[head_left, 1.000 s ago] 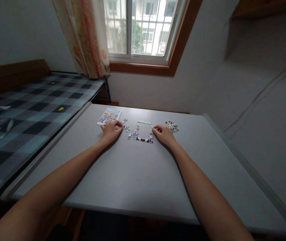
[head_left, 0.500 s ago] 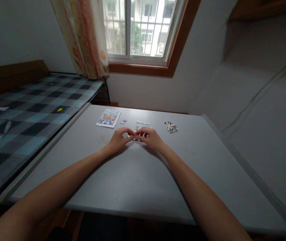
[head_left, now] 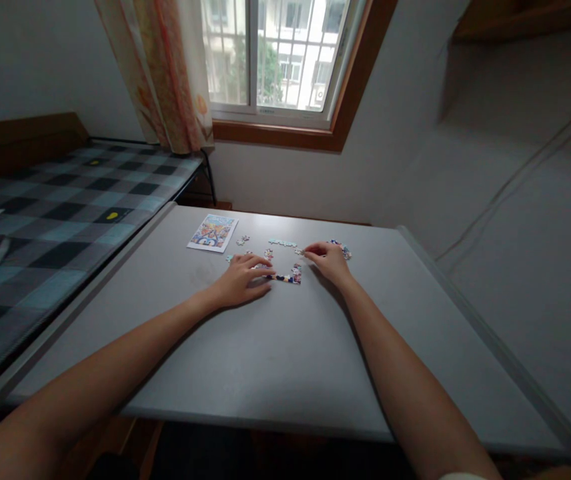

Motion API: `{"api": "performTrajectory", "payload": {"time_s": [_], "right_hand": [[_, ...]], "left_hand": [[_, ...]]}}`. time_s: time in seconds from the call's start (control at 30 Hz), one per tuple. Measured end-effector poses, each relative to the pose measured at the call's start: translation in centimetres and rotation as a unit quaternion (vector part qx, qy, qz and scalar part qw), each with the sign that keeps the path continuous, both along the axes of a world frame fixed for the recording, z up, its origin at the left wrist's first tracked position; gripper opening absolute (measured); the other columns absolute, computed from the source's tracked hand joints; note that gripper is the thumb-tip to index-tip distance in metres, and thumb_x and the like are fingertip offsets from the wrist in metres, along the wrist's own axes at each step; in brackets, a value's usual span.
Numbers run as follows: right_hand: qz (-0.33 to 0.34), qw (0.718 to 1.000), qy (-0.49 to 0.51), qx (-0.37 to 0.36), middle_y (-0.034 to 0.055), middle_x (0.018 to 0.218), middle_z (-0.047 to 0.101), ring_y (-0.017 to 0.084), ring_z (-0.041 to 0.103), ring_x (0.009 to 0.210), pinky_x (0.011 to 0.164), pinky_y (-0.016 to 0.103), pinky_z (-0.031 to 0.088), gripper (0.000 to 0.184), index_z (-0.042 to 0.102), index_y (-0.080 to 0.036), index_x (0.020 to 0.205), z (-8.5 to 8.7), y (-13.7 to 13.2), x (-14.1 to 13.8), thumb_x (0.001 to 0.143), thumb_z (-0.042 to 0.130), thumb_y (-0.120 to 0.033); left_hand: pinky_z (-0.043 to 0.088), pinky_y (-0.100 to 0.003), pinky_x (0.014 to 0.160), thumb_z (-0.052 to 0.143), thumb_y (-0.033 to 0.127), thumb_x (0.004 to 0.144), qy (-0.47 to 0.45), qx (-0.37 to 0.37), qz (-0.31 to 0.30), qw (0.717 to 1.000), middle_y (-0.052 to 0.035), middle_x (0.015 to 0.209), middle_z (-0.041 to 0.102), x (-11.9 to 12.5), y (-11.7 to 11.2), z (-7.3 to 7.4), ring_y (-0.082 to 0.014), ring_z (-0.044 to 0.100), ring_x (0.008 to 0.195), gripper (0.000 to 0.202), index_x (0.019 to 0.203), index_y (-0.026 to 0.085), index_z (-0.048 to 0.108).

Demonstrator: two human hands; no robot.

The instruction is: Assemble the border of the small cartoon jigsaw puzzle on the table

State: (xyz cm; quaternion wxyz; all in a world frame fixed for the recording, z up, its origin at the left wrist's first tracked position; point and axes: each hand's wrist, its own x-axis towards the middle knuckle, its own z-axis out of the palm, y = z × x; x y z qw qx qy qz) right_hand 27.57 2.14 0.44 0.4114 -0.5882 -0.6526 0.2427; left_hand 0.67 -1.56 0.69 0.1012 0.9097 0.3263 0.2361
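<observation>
A bright window with a brown wooden frame [head_left: 285, 137] sits top middle. An orange flowery curtain [head_left: 158, 73] hangs left. A checked bed [head_left: 60, 213] lies at left.

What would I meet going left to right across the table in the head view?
card → left hand → puzzle frame → right hand
</observation>
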Motion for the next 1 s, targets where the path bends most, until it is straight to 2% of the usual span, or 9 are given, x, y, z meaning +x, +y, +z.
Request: {"api": "performTrajectory", "payload": {"time_s": [0.17, 0.43, 0.63, 0.83, 1.0], "right_hand": [[0.026, 0.999, -0.022, -0.017, 0.0065, 0.077, 0.074, 0.017, 0.068, 0.071, 0.073, 0.03, 0.053, 0.009, 0.072, -0.016, 0.075, -0.2, -0.3, -0.8, 0.072, 0.066, -0.022], [0.038, 0.999, -0.016, -0.033, 0.0066, 0.078, 0.075, 0.017, 0.068, 0.071, 0.071, 0.028, 0.052, 0.01, 0.074, -0.015, 0.076, -0.5, -0.5, -1.3, 0.071, 0.066, -0.019], [0.032, 0.997, -0.056, -0.036, 0.0059, 0.079, 0.075, 0.017, 0.067, 0.071, 0.072, 0.028, 0.051, 0.012, 0.076, -0.017, 0.077, -0.3, -0.6, -1.2, 0.074, 0.065, -0.02], [-0.006, 0.989, -0.149, 0.003, 0.0054, 0.083, 0.072, 0.016, 0.062, 0.072, 0.075, 0.029, 0.049, 0.012, 0.077, -0.019, 0.08, -0.4, -0.7, -1.4, 0.075, 0.066, -0.022], [-0.006, 0.99, -0.139, 0.002, 0.0071, 0.084, 0.071, 0.015, 0.062, 0.071, 0.075, 0.028, 0.05, 0.015, 0.077, -0.017, 0.084, -0.5, -0.6, -1.3, 0.077, 0.064, -0.02]], "left_hand": [[0.026, -0.047, 0.105, 0.057, 0.043, 0.09, 0.06, 0.001, -0.033, 0.998, -0.0049, 0.131, 0.06, 0.1, -0.3, 0.2, -0.029, 0.044, 0.126, 0.037, 0.125, 0.034, 0.063], [0.031, -0.047, 0.103, 0.056, 0.041, 0.089, 0.047, -0.001, -0.06, 0.997, -0.0052, 0.125, 0.062, 0.1, -0.1, 0.1, -0.0281, 0.046, 0.121, 0.038, 0.127, 0.034, 0.062], [0.032, -0.045, 0.101, 0.058, 0.04, 0.089, 0.044, -0.009, -0.058, 0.997, -0.0054, 0.123, 0.063, 0.1, -0.1, 0.2, -0.0267, 0.05, 0.115, 0.038, 0.126, 0.034, 0.063], [0.032, -0.044, 0.097, 0.059, 0.039, 0.088, 0.035, 0.01, -0.059, 0.998, -0.0046, 0.12, 0.065, 0.1, -0.2, 0.2, -0.0271, 0.052, 0.113, 0.037, 0.125, 0.034, 0.063], [0.031, -0.044, 0.097, 0.057, 0.041, 0.089, 0.046, 0.002, -0.056, 0.997, -0.0047, 0.122, 0.064, 0.1, -0.2, 0.2, -0.0275, 0.05, 0.114, 0.038, 0.126, 0.033, 0.063]]}}
